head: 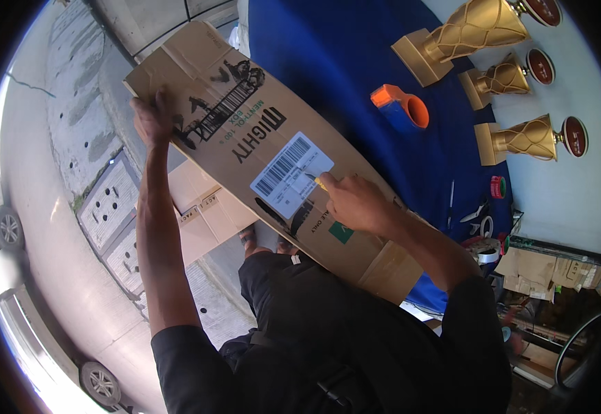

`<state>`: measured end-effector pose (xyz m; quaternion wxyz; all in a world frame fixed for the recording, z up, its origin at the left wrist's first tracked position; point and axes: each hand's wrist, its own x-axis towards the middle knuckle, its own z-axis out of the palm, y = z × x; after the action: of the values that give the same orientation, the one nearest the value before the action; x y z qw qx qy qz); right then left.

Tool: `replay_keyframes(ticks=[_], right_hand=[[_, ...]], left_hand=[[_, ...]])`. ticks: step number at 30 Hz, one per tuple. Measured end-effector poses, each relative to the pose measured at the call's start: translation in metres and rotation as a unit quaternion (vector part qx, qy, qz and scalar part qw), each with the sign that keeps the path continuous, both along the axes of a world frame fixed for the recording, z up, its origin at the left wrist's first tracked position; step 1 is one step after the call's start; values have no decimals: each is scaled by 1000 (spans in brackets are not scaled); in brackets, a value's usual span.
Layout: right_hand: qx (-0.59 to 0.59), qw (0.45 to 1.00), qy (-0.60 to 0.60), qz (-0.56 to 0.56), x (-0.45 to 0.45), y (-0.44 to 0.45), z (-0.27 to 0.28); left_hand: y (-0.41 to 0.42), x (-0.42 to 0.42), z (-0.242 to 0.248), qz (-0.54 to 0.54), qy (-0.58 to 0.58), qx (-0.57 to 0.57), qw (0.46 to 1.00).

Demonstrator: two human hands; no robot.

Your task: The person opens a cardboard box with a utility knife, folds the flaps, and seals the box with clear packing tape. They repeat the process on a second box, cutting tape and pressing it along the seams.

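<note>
A long, flattened-looking cardboard box [313,116] slants across the view in front of my body. It bears print, black ink smears and a white barcode label [272,178]. My left hand [153,120] grips its upper left edge, thumb on the top face and the other fingers partly hidden. In my right hand [357,202] is a yellow-handled utility knife [320,182], its blade tip over the label. Whether the blade touches the label I cannot tell. The box's near end lies under my right forearm.
On the blue tablecloth [326,57] at right stand an orange tape dispenser [401,108], gold trophies [525,139], scissors [474,213] and tape rolls [497,187]. Another cardboard box [207,207] sits below. A concrete pavement [77,155] and parked vehicles [8,225] are at left.
</note>
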<state>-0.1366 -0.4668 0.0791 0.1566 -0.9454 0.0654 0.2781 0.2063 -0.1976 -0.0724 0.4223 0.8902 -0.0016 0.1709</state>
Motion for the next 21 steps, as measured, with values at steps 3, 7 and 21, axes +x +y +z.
replay_keyframes(ticks=[3,7,21], right_hand=[[-45,991,108,-66,-73,-17,9],[-38,989,109,-94,-154,-27,21],[17,993,-44,-110,-171,-30,-33]], left_hand=[[8,15,-19,3,-43,37,998],[25,33,-34,2,-55,79,995],[77,135,-10,35,-60,108,992]])
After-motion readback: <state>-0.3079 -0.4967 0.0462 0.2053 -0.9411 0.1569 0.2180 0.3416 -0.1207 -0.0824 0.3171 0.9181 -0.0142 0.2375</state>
